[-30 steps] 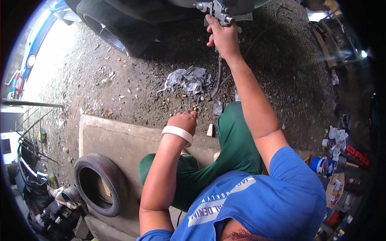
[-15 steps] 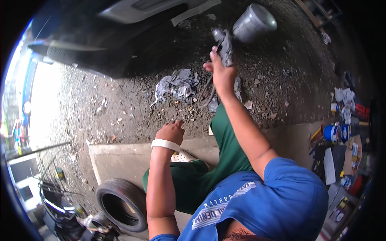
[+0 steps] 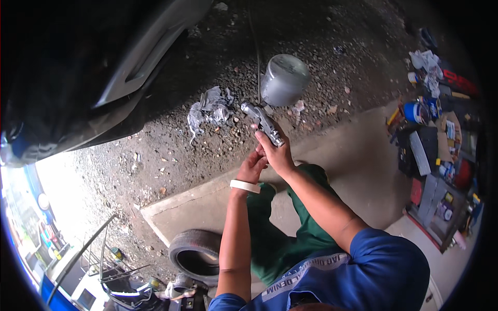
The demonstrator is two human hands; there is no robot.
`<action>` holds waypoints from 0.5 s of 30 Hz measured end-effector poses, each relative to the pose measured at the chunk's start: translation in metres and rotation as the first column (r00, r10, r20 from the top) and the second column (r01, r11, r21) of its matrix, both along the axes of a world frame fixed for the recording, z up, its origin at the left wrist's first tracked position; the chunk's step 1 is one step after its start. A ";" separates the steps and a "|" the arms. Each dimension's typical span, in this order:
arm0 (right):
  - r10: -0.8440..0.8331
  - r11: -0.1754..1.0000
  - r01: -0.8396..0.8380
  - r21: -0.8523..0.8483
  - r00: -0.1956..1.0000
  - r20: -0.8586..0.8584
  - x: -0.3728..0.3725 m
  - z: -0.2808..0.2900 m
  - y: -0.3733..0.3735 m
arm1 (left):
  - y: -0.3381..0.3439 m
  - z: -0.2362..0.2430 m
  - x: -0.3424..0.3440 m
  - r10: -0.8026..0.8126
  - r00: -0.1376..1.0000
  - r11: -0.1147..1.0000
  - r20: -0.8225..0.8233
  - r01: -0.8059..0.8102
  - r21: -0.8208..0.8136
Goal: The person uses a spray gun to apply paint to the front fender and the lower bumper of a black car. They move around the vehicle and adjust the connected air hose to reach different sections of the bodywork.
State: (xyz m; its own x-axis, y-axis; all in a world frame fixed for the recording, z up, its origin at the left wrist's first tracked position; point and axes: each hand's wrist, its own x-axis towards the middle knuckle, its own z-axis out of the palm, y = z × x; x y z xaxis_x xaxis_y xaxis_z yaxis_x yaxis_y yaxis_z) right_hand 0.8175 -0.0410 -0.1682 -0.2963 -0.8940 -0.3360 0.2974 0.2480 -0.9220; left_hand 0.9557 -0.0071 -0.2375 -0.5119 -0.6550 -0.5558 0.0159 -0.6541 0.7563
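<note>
My right hand [image 3: 280, 154] is closed around the handle of a metal spray gun [image 3: 263, 122], held out in front of my body. A grey, paint-smeared cup [image 3: 284, 83] is fixed to the gun and tilts away to the right. Just below the grip, my left hand [image 3: 252, 167], with a white band on its wrist, has its fingers drawn together against the right hand. What those fingers pinch, if anything, is hidden. A thin dark hose [image 3: 258, 57] runs upward behind the gun over the gravel.
A dark car bumper [image 3: 129, 78] fills the upper left. Crumpled paper [image 3: 211, 106] lies on the gravel. By my left forearm a tire [image 3: 197, 254] rests near the concrete slab's edge [image 3: 181, 199]. Cans, boxes and tools, including a blue can [image 3: 413, 112], crowd the right side.
My right hand has drawn the spray gun closer and lower. My left hand has risen from beside my knee to meet it. The whole view has turned, bringing more bumper in.
</note>
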 end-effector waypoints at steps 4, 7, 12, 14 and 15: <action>-0.070 0.995 0.068 0.078 0.997 0.033 -0.029 0.072 0.014 | 0.008 0.065 -0.033 0.034 0.997 0.995 -0.063 -0.028 0.099; -0.087 0.995 0.086 0.047 0.996 0.013 -0.059 0.130 0.021 | 0.003 0.114 -0.060 -0.062 0.993 0.992 -0.097 0.072 0.106; -0.128 0.990 0.131 0.061 0.990 -0.052 -0.140 0.189 0.025 | -0.014 0.186 -0.136 -0.188 0.980 0.973 -0.062 0.195 0.120; -0.141 0.989 0.145 0.031 0.985 -0.103 -0.176 0.198 0.026 | -0.025 0.193 -0.172 -0.302 0.947 0.945 -0.111 0.313 0.091; -0.154 0.985 0.160 0.064 0.985 -0.083 -0.195 0.201 0.027 | -0.024 0.193 -0.190 -0.284 0.954 0.952 -0.096 0.293 0.093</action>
State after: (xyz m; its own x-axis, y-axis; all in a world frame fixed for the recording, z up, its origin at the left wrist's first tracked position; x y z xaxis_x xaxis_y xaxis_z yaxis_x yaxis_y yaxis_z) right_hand 0.6220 -0.0137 0.0325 -0.4586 -0.8095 -0.3665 0.2662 0.2684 -0.9258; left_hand 0.7660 -0.0307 -0.0445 -0.7165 -0.4131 -0.5622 -0.1271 -0.7151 0.6874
